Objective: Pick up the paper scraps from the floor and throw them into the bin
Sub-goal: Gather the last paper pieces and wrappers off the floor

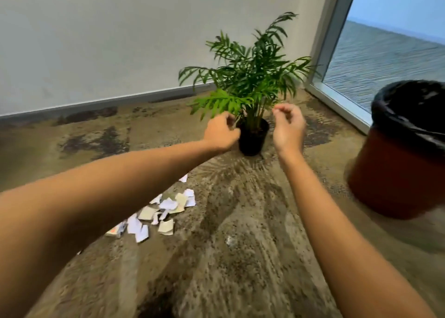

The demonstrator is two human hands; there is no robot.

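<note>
Both arms stretched out, left hand (pixel 220 133) and right hand (pixel 287 127) loosely curled, holding nothing visible. Paper scraps (pixel 160 213) lie heaped on the carpet under the left forearm — bin (pixel 395 163) well right. Advice: lower both hands and scoop the heap together, not piece by piece.

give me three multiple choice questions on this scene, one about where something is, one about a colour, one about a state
1. Where do the paper scraps lie?
A. in the bin
B. on the carpet under the left forearm
C. in the plant pot

2. What colour is the bin under its black liner?
A. reddish brown
B. blue
C. white

3. What are the hands doing?
A. each holds a heap of scraps
B. both lie flat on the floor
C. both are raised, fingers curled, in front of the plant

Answers:
1 B, the scraps sit in a pile on the carpet.
2 A, its wall shows reddish brown.
3 C, left hand and right hand hang raised and hold no scraps that show.
</note>
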